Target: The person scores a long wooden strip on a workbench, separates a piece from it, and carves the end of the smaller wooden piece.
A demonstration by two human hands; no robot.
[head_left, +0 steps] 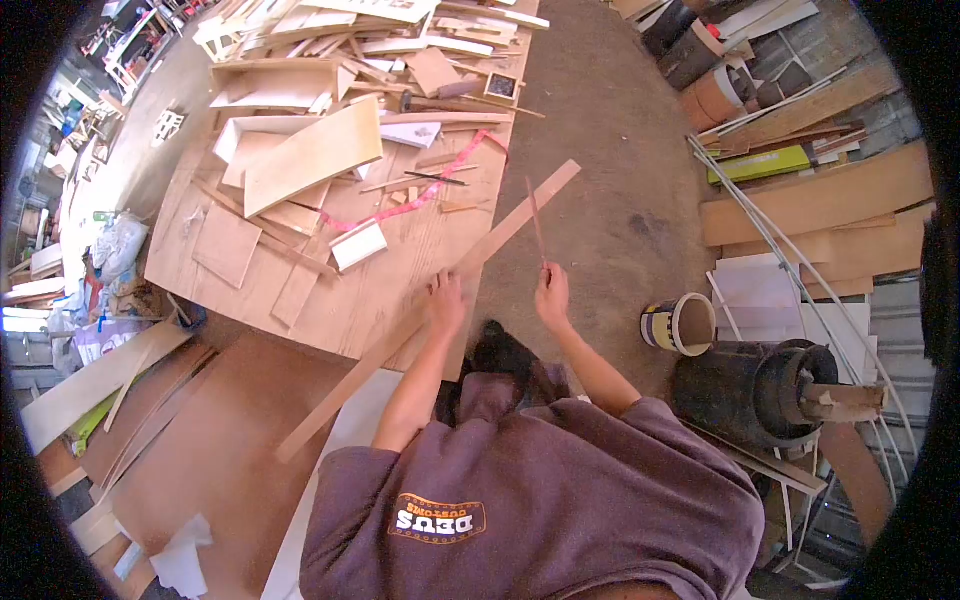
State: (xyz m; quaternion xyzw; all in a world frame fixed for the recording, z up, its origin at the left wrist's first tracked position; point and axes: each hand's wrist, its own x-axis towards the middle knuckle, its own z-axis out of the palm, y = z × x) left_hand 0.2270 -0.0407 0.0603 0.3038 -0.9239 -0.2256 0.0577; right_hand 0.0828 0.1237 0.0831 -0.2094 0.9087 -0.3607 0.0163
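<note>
A long, thin wooden strip point(530, 207) runs diagonally across the right edge of the workbench point(400, 290), both its ends sticking out beyond the top. My left hand point(445, 298) is closed round its middle, close to the bench edge. In my right hand point(552, 294) is a slim reddish-brown stick point(536, 220), held upright by its lower end just right of the strip. Whether it is a tool or a piece of wood is too small to tell. A white block point(358, 246) and a pink tape measure point(400, 208) lie on the bench beyond my left hand.
Wooden offcuts point(310, 155) are piled over the far part of the bench. At my right stand a bucket point(680, 325) and a black drum point(750, 395). Boards point(820, 195) and long rods lie along the right wall. A brown sheet point(220, 440) is at lower left.
</note>
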